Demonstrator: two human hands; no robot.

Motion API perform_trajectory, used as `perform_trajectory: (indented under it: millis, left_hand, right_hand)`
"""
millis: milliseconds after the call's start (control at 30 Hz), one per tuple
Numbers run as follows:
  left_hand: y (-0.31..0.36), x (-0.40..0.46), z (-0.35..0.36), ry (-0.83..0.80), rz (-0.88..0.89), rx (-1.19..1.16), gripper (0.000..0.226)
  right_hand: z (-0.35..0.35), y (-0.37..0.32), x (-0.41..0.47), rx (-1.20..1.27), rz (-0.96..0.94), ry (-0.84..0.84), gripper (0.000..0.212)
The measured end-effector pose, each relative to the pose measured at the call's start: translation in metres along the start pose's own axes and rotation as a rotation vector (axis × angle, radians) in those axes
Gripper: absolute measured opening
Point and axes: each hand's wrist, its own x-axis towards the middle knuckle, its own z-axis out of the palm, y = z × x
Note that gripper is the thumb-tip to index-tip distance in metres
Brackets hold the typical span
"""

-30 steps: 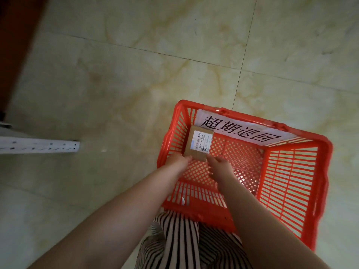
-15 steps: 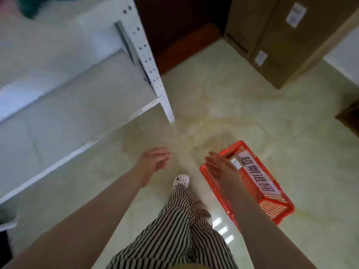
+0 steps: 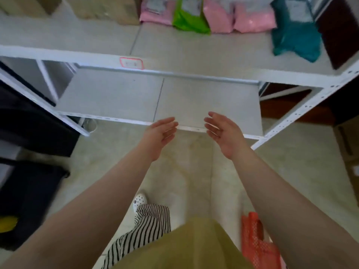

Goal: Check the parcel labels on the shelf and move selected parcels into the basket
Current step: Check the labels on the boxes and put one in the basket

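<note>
Stock position, parcel sorting, head view.

Item 1. Left hand: bare, fingers straight and loosely spread, palm turned inward, holding nothing. Raised in front of the lower white metal shelf board, at about 11 o'clock from frame centre.

Item 2. Right hand: bare, fingers relaxed and slightly fanned, palm facing the left hand, holding nothing. At about 1 o'clock from centre, well apart from any parcel.

Item 3. Red plastic lattice basket: on the pale tiled floor at 5 o'clock, partly hidden behind the right forearm. Contents cannot be told from this view.

Item 4. Upper white metal shelf board, carrying the remaining stock along its back edge, 11 to 1 o'clock:
- brown cardboard boxes, at 11 o'clock;
- pink plastic mailer bags, several, standing side by side at 12 to 1 o'clock;
- bright green plastic mailer bag, between two pink ones;
- teal plastic mailer bag, slumped at 1 o'clock.
Labels blurred, unreadable.

Item 5. Red-bordered tag on the upper shelf's front rail; text illegible.

Status, as judged: both hands free and lifted toward the shelf, so a further pick appears pending. Many parcels remain unchecked; task well short of complete.
</note>
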Motion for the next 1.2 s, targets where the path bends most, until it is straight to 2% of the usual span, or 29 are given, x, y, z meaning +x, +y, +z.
perform_trajectory:
  millis: [100, 333, 467, 600, 833, 1067, 1200]
  left_hand:
    - [0.049, 0.008, -0.05, 0.036, 0.057, -0.041, 0.017]
    - [0.213, 0.028, -0.183, 0.071, 0.277, -0.123, 0.02]
    - [0.269, 0.046, -0.222, 0.122, 0.313, -0.193, 0.021]
    - [0.288, 0.07, -0.243, 0.147, 0.274, -0.212, 0.025]
    - [0.332, 0.133, -0.262, 0.242, 0.269, -0.217, 0.024]
    - [0.38, 0.211, -0.264, 0.287, 0.229, -0.16, 0.048]
    - [0.407, 0.243, -0.263, 0.308, 0.228, -0.114, 0.056]
  right_hand:
    - [0.079, -0.012, 0.02, -0.021, -0.026, -0.068, 0.014]
    - [0.304, -0.059, 0.073, -0.075, -0.098, -0.205, 0.013]
    - [0.382, -0.079, 0.099, -0.137, -0.108, -0.199, 0.03]
    - [0.427, -0.076, 0.127, -0.199, -0.081, -0.181, 0.041]
    - [0.48, -0.083, 0.19, -0.202, -0.039, -0.125, 0.033]
    - [0.52, -0.1, 0.263, -0.168, 0.052, 0.033, 0.03]
    - [0.541, -0.111, 0.289, -0.154, 0.144, 0.098, 0.051]
